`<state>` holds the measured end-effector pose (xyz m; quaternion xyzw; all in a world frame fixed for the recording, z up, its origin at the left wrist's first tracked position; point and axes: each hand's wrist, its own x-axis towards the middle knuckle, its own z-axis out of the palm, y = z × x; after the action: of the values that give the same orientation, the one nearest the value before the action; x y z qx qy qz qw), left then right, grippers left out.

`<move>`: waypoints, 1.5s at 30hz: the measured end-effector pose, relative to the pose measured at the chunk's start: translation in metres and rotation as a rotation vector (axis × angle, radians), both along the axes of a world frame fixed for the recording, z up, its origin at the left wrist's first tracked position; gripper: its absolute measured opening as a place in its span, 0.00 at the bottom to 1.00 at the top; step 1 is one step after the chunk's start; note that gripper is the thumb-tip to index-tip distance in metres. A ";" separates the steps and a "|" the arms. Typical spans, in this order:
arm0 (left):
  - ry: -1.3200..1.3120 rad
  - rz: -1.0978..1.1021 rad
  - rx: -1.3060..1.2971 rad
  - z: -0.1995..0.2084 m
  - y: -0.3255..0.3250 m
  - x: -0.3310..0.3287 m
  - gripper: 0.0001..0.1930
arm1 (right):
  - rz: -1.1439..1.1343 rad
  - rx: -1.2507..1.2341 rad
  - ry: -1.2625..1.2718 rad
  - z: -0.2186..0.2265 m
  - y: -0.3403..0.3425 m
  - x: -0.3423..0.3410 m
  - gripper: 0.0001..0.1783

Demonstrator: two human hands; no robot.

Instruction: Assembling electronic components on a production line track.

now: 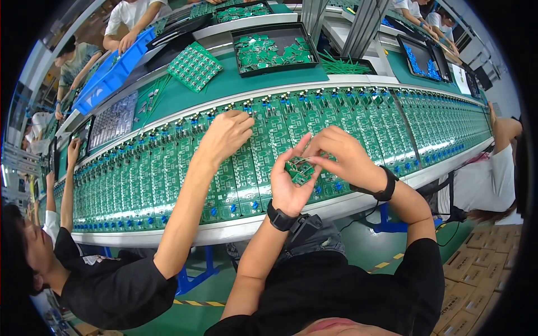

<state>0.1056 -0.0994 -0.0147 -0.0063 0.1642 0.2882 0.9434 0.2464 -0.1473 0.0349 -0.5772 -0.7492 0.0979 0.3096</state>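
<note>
My left hand (287, 187) is cupped palm up around a small pile of green circuit boards (301, 171). Above that palm, my right hand (343, 155) has thumb and forefinger pinched at one of the small boards; the exact grip is partly hidden by the fingers. Both hands hover over a long row of large green circuit boards (280, 131) laid side by side. Blue components (233, 208) dot their near edge, and darker parts line their far edge.
At left, a co-worker's hand (228, 134) reaches over the same row. Beyond it lie a black tray (274, 27) of small boards, a green board panel (195, 66), a blue bin (115, 73) and a tray of blue parts (420, 59). Cartons (476, 280) stand lower right.
</note>
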 end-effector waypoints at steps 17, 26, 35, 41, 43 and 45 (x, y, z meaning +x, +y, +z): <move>-0.061 0.037 -0.067 -0.016 0.002 0.000 0.08 | -0.823 -0.014 -0.008 -0.059 -0.022 0.255 0.08; -0.059 0.035 -0.050 -0.017 0.001 -0.001 0.08 | -0.915 0.020 -0.220 -0.079 -0.016 0.264 0.06; -0.046 0.044 -0.023 -0.011 0.000 -0.002 0.06 | -0.882 0.033 -0.175 -0.085 -0.014 0.270 0.06; -0.062 0.038 -0.036 -0.011 0.001 0.001 0.07 | -0.867 0.008 -0.187 -0.086 -0.013 0.283 0.06; -0.060 0.035 -0.033 -0.011 0.001 0.001 0.06 | -0.850 0.044 -0.294 -0.091 -0.009 0.284 0.06; -0.061 0.030 -0.029 -0.013 0.001 0.000 0.07 | -0.851 0.057 -0.351 -0.091 -0.008 0.285 0.06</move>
<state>0.1053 -0.0981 -0.0275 -0.0313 0.1394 0.2993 0.9434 0.5310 -0.1549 -0.0558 -0.8325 -0.4893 -0.1579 0.2065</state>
